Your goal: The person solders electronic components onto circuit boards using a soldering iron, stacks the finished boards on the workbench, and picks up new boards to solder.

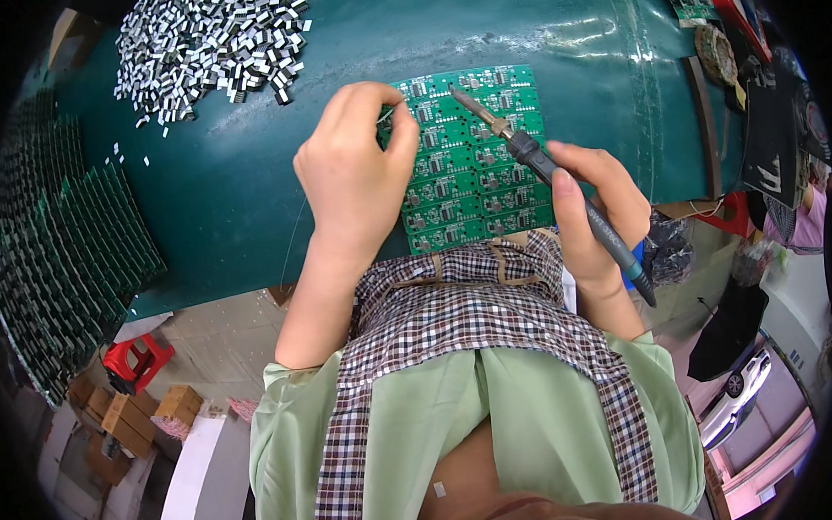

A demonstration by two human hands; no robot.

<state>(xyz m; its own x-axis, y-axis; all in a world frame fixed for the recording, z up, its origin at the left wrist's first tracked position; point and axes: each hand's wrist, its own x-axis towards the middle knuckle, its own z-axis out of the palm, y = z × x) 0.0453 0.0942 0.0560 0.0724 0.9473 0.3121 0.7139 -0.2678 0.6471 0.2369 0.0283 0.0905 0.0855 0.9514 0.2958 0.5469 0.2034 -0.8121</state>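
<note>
A green panel of circuit boards (443,187), laid out in two columns, lies on the table in front of me. My right hand (606,198) grips a soldering iron (533,155) by its dark handle, the metal tip pointing to the upper left over the panel's far part. At the panel's upper left edge, my left hand (358,161) is closed in a pinch on a thin solder wire (296,235), whose length trails below the wrist. The fingers mostly hide the wire's end. Whether the iron's tip touches the panel I cannot tell.
A heap of small black-and-white parts (216,47) covers the far left of the green table (248,174). Rows of stacked circuit boards (76,244) stand at the left edge. A dark bar (704,126) and a round coil-like object (716,55) lie at the right.
</note>
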